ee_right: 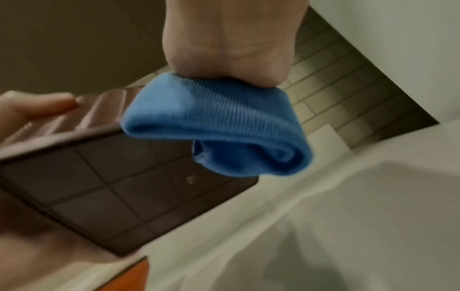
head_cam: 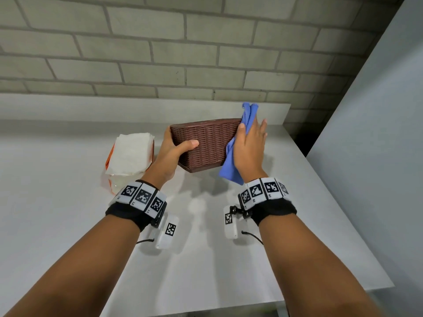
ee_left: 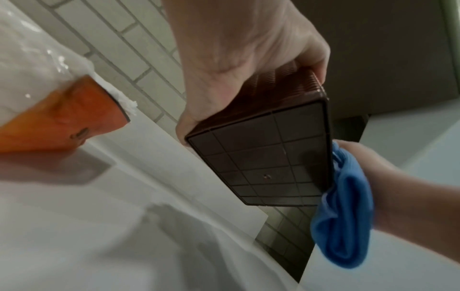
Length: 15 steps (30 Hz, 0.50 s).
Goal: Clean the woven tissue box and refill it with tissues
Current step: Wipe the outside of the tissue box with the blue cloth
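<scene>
Gripping the brown woven box [head_cam: 206,143] at its 9 o'clock end, the left hand [head_cam: 170,152] holds it lifted clear of the white table [head_cam: 68,225], thumb across the near wall and fingers wrapped behind. At the box's 3 o'clock end the right hand [head_cam: 250,149] presses a blue cloth [head_cam: 231,165] flat against the weave, fingers straight. What the box contains cannot be seen; the wrist views show its gridded underside. An opened pack of tissues [head_cam: 129,156], white sheets showing, lies on the table at 9 o'clock.
</scene>
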Available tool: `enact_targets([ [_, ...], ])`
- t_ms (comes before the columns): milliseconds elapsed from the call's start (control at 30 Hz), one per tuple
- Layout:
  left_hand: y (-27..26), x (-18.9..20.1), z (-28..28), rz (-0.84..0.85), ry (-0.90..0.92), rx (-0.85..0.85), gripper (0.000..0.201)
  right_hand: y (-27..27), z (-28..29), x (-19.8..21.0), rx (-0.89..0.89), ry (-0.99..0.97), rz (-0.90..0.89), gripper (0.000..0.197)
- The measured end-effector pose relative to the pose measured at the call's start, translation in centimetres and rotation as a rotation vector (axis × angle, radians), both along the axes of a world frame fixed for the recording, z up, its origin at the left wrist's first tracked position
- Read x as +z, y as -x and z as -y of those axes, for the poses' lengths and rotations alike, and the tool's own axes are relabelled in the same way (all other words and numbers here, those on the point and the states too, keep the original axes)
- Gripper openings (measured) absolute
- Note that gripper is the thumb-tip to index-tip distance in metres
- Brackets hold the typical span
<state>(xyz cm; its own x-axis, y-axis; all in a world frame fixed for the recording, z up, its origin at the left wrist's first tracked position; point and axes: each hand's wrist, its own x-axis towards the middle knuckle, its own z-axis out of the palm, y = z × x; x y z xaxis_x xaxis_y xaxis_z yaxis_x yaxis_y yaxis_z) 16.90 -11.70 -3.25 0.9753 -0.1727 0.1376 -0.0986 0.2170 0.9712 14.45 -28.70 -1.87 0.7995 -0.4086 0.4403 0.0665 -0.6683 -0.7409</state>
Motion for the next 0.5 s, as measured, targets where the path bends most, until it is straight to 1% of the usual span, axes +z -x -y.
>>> enact_targets([
  [33, 0.0, -0.1, 0.1, -0.007, 0.009, 0.004, 0.082, 0.1, -0.3, 0.1, -0.020, 0.014, 0.005, 0.061],
  [67, 0.0, -0.2, 0.2, -0.019, 0.024, 0.013, 0.081, 0.5, -1.0, 0.2, -0.028, 0.103, 0.018, 0.061],
  [133, 0.0, -0.3, 0.5, -0.044, 0.038, 0.012, 0.082, 1.3, -2.6, 0.1, 0.035, 0.345, 0.069, 0.060],
  [200, 0.0, -0.3, 0.6, -0.066, 0.032, -0.011, 0.080, 1.9, -3.7, -0.4, 0.106, 0.494, 0.091, 0.061],
  [233, 0.0, -0.3, 0.5, -0.067, 0.029, -0.018, 0.079, 1.8, -3.6, -0.3, 0.113, 0.508, 0.091, 0.061],
  [300, 0.1, -0.1, 0.3, -0.059, 0.030, -0.016, 0.086, 1.3, -2.6, 0.2, 0.072, 0.449, 0.083, 0.061],
  [333, 0.2, 0.0, 0.1, -0.052, 0.028, -0.010, 0.088, 1.1, -2.0, 0.6, 0.046, 0.374, 0.073, 0.059],
  [367, 0.3, 0.2, 0.0, -0.038, 0.021, -0.008, 0.088, 0.7, -1.3, 0.7, 0.030, 0.243, 0.063, 0.056],
  [400, 0.3, 0.3, -0.2, -0.020, 0.010, -0.018, 0.088, 0.5, -0.6, 1.0, 0.048, 0.036, 0.046, 0.052],
  [433, 0.4, 0.4, -0.4, -0.008, -0.004, -0.032, 0.088, 0.2, 0.0, 1.3, 0.092, -0.241, 0.012, 0.046],
  [467, 0.5, 0.5, -0.6, 0.003, -0.014, -0.050, 0.086, 0.0, 0.6, 1.6, 0.150, -0.524, -0.054, 0.045],
  [500, 0.7, 0.5, -0.9, 0.009, -0.016, -0.069, 0.084, -0.2, 1.1, 1.7, 0.180, -0.724, -0.128, 0.053],
])
